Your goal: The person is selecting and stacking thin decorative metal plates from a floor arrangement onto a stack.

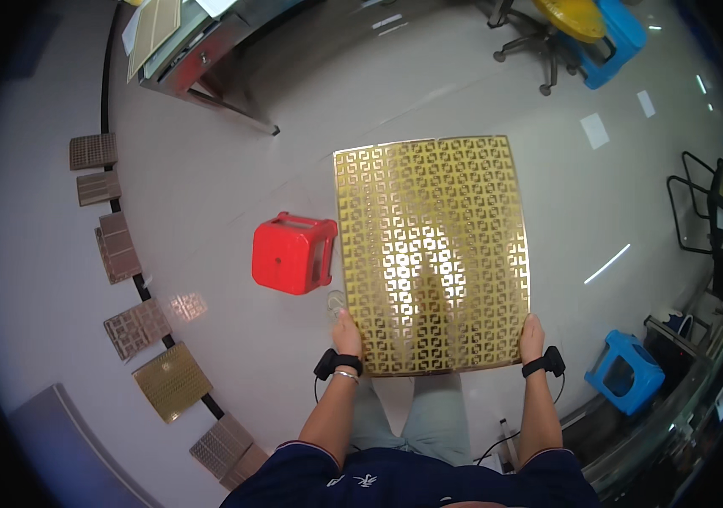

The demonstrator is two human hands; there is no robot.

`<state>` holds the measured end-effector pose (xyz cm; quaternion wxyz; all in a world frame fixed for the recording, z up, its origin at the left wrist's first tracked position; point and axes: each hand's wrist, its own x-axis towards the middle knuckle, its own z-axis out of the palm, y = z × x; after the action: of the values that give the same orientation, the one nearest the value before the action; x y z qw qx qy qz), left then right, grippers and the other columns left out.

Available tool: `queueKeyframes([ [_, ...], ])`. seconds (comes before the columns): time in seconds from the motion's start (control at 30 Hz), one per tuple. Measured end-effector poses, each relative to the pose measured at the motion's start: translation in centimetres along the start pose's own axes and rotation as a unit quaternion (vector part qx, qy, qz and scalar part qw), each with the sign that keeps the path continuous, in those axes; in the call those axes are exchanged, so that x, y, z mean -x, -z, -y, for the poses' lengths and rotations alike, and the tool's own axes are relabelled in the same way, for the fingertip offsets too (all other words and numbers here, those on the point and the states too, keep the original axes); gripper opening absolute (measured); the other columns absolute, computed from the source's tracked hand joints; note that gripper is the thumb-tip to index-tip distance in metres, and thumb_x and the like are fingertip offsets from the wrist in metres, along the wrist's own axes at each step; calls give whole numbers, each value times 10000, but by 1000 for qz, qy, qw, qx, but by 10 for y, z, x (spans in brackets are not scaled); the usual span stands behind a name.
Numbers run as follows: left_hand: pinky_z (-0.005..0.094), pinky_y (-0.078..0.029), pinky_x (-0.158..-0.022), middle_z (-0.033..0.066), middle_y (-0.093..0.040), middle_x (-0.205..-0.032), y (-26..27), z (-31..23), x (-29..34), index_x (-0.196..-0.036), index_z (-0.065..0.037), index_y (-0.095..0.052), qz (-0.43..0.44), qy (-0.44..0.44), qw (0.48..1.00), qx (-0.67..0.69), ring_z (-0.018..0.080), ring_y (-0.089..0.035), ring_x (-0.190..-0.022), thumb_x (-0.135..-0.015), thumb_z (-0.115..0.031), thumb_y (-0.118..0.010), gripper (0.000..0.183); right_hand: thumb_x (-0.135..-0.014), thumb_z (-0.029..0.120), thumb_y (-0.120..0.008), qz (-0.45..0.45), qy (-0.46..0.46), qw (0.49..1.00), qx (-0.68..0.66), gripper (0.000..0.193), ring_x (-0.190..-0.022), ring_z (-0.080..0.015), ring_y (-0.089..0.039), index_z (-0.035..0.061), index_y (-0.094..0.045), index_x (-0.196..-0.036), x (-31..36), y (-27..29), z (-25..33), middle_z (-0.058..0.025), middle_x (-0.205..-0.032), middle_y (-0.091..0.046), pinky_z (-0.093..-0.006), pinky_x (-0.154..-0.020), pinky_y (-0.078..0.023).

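Observation:
A large shiny yellow-gold panel (429, 195), covered in rows of small square-hook shapes, is held out in front of my body. It looks like a printed circuit board panel. My left hand (348, 334) grips its left edge near the lower corner, fingers out of sight behind it. On the opposite edge my right hand (532, 337) is closed at about the same height. Bright light reflects off the panel's middle. Each wrist wears a black strapped device. A red plastic stool (281, 258) stands on the floor just left of the panel.
Several patterned panels (173, 381) lean along the wall at left. A metal-framed table (184, 63) stands at the back left. Behind are a wheeled chair (550, 59) and a blue stool (611, 51). Another blue stool (628, 370) and a black-framed chair (700, 199) are at right.

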<state>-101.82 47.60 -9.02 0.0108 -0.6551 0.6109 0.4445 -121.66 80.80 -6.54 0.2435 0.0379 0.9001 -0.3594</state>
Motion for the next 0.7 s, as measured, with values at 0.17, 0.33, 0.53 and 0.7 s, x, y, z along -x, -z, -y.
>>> queueKeyframes([
  [0.17, 328, -412, -843, 256, -593, -979, -24, 22, 5, -1051, 50, -561, 31, 9, 999, -3, 336, -558, -979, -926, -377, -328, 503, -938, 302, -330, 19, 1, 1000, 12, 371, -666, -333, -499, -26, -475, -841, -33, -8, -44, -208, -725, -526, -370, -637, -406],
  [0.33, 453, -454, -689, 237, -604, -794, -22, 8, -3, -903, -31, -590, 76, -87, 953, -281, 413, -573, -776, -905, -397, -353, 437, -935, 308, -341, 16, -7, 1000, -15, 372, -705, -382, -494, -22, -501, -872, -38, -17, -49, -212, -764, -546, -373, -668, -413],
  [0.53, 476, -460, -618, 205, -605, -714, -10, 5, -3, -835, -53, -586, 70, -110, 926, -355, 400, -583, -687, -880, -432, -398, 425, -909, 233, -389, 62, 81, 979, 175, 292, -783, -380, -522, -18, -536, -929, -44, -12, -41, -216, -817, -560, -405, -705, -417],
  [0.7, 476, -456, -653, 196, -614, -763, -14, 6, -6, -874, -53, -596, 113, -126, 929, -330, 381, -590, -723, -884, -422, -386, 425, -899, 165, -370, -107, 90, 928, 346, 269, -1017, -301, -510, 20, -545, -1043, -29, 3, -65, -169, -1106, -547, -366, -880, -391],
])
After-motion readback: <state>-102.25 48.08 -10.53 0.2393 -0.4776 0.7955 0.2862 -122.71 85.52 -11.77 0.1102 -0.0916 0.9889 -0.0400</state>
